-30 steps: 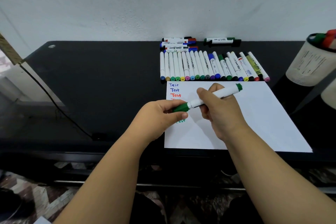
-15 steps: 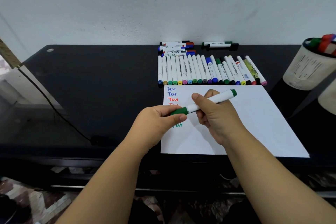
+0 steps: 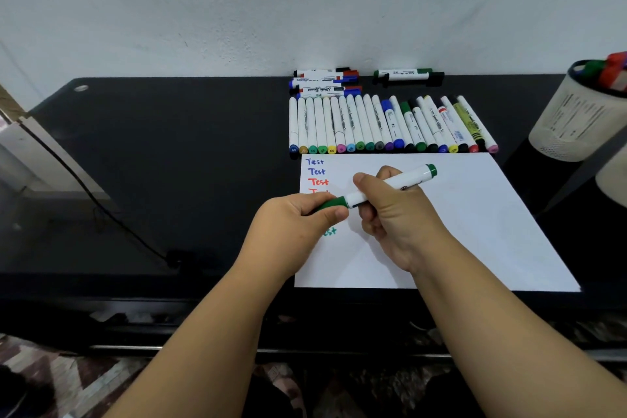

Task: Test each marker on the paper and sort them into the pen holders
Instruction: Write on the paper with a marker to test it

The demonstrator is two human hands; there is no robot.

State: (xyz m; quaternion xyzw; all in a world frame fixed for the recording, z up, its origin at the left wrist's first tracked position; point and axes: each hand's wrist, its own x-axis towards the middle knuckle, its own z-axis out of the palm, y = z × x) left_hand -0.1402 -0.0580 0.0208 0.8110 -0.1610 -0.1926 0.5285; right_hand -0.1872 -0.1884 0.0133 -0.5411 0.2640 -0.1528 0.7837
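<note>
Hands over paper [image 3: 475, 231]: right hand [image 3: 393, 217] grips green marker [image 3: 383, 188] barrel, left hand [image 3: 298, 224] pinches cap [image 3: 332, 204]. Risk: cap half-seated, tip dries; slip smears "Test" lines; wrong pen holder [image 3: 576, 119].

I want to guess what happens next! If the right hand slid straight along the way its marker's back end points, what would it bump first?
Probably nothing on the paper. The right hand holds the green marker pointing up and right, toward the white pen holder at the table's edge; depth is hard to judge.
</note>
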